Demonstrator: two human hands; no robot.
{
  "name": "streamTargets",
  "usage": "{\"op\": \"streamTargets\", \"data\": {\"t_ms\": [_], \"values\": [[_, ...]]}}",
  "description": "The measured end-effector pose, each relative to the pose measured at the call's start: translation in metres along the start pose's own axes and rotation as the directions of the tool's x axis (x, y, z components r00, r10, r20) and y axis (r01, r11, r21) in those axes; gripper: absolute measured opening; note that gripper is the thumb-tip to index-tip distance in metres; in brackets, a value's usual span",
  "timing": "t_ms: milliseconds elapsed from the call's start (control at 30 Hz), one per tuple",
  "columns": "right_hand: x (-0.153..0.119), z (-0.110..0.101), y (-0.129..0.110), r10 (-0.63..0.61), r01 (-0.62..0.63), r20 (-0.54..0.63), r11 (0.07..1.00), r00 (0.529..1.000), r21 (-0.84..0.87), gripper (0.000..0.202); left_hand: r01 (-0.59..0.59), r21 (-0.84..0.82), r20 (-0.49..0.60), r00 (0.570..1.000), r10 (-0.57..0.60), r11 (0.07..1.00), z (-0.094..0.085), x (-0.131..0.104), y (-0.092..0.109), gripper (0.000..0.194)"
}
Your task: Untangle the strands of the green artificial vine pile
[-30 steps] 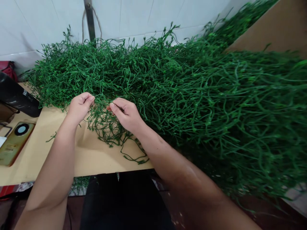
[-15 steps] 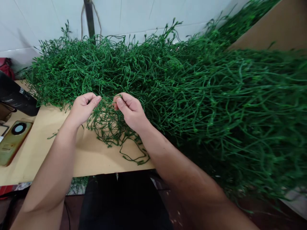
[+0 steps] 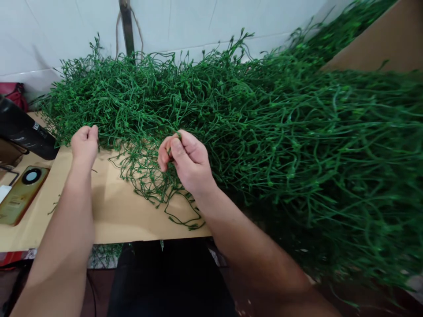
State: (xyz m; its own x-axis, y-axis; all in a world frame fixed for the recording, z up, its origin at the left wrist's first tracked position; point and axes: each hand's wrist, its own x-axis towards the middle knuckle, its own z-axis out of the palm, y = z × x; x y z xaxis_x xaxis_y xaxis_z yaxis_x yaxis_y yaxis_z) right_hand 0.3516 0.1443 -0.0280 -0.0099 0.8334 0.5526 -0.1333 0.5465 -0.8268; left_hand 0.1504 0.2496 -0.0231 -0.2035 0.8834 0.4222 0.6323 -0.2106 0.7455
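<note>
A large heap of thin green plastic stems point(image 3: 280, 132) with small forked tips lies along the back and right of the board. My right hand point(image 3: 193, 165) is closed, with a short bit of green stem pinched between thumb and forefinger, above the heap's near edge. Off to the left, at the near edge of the heap, my left hand point(image 3: 84, 143) is closed with thumb against fingers. What it holds, if anything, I cannot make out. Between the hands a loose tangle of green stems point(image 3: 145, 180) spreads on the tan cardboard point(image 3: 122, 220).
At the left lie a phone point(image 3: 24, 193) and a black bottle point(image 3: 26, 127), with a red bag point(image 3: 15, 94) behind them. A metal post point(image 3: 127, 31) stands against the white tiled wall point(image 3: 185, 26). A cardboard flap point(image 3: 386, 39) leans at the upper right.
My left hand has moved left, away from my right hand. My right hand has shifted slightly right and stays pinched. The loose tangle lies much as before.
</note>
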Motion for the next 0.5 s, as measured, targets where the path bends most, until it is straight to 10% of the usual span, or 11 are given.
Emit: {"op": "streamTargets", "data": {"t_ms": [233,500], "values": [[0.006,-0.016,0.031,-0.048,-0.073,-0.177,0.783,0.983,-0.617,0.019,-0.079,-0.362,0.428,0.871,0.24,0.929,0.005,-0.022,0.028,0.037],[0.005,-0.001,0.032,-0.003,0.044,0.105,0.919,0.994,-0.392,0.041,-0.054,-0.449,0.557,0.764,0.327,0.892,0.02,-0.046,0.048,0.039]]}}
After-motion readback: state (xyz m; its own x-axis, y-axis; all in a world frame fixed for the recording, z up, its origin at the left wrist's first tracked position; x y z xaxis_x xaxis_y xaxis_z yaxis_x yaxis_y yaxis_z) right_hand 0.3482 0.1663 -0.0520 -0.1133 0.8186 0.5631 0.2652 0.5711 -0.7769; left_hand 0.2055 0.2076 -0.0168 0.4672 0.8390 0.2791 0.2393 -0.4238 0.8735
